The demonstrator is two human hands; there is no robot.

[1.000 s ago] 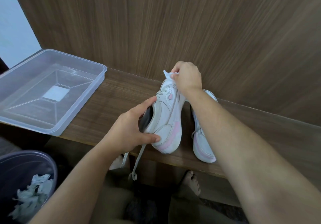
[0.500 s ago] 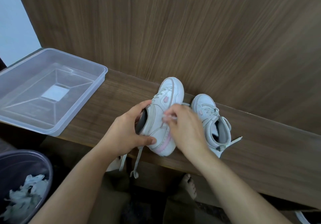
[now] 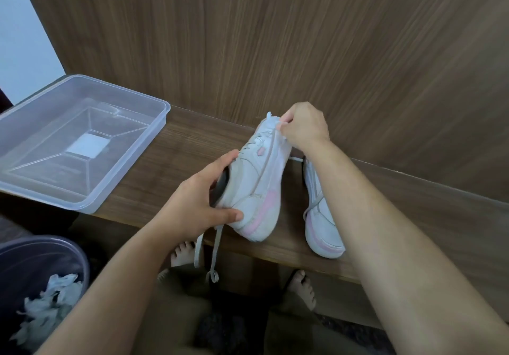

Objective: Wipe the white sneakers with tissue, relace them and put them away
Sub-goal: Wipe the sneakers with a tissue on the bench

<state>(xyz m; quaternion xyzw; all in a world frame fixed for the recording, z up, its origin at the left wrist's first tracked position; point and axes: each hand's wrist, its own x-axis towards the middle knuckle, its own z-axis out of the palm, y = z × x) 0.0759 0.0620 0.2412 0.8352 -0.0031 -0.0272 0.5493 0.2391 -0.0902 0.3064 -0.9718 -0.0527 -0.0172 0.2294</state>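
Currently, the work reads as mid-wipe; line by line:

Right grip: the right hand has its fingers curled, pinching a small wad of white tissue against the toe end of the raised sneaker.

Left grip: the left hand is wrapped around the heel end of the same shoe, thumb along the lower side and fingers hooked over the collar opening, steadying it.

Held sneaker: the white sneaker with pink sole trim is tilted on its side, heel low and near the table edge, toe raised toward the wall; it spans the gap between the two grips, one at each end.

Laces: its laces hang loose off the table edge below the left hand, so this shoe looks not yet tied.

Second sneaker: the other sneaker lies on the table just right of the held one, partly hidden behind the right forearm; how clean or laced it is cannot be told.

Storage: the clear plastic bin sits on the table's left end, well apart from the shoes, with nothing in it.

Waste: a bin at lower left holds crumpled tissues, which suggests some wiping is done.

Left to do, as a judgement: finishing the wipe, lacing, and putting both shoes away.
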